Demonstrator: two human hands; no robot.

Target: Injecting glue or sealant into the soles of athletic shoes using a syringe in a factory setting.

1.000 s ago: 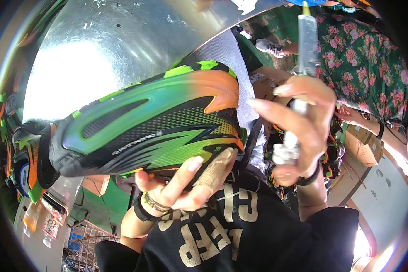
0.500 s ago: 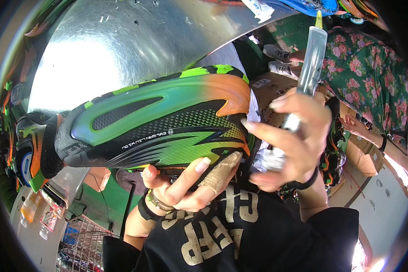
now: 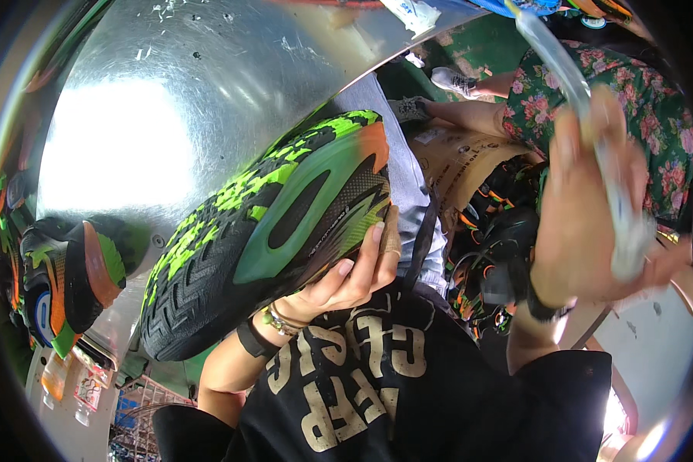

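Note:
My left hand [image 3: 346,283] is closed round the side of a black, green and orange sneaker [image 3: 296,219], with tan tape on one finger. The sneaker is tilted so that its black and bright green treaded sole and its translucent green sidewall both show, toe end to the lower left. Well to the right of the sneaker, my right hand [image 3: 581,223] grips a clear syringe [image 3: 560,61] with a yellowish tip pointing up and away. Motion blurs this hand and the syringe's lower end, and the tip is apart from the sneaker.
A shiny metal table [image 3: 262,77] spans the far left, with another sneaker [image 3: 69,277] at its near left edge. A person in floral clothing [image 3: 547,92] is at the far right. Several shoes [image 3: 489,246] are piled by brown cardboard [image 3: 458,158]. White packaging [image 3: 412,15] lies at the table's far edge.
The sneaker has turned in my left hand, bringing its treaded sole into view and its toe end lower. My right hand has swung rightward, away from the sneaker, with the syringe still in it.

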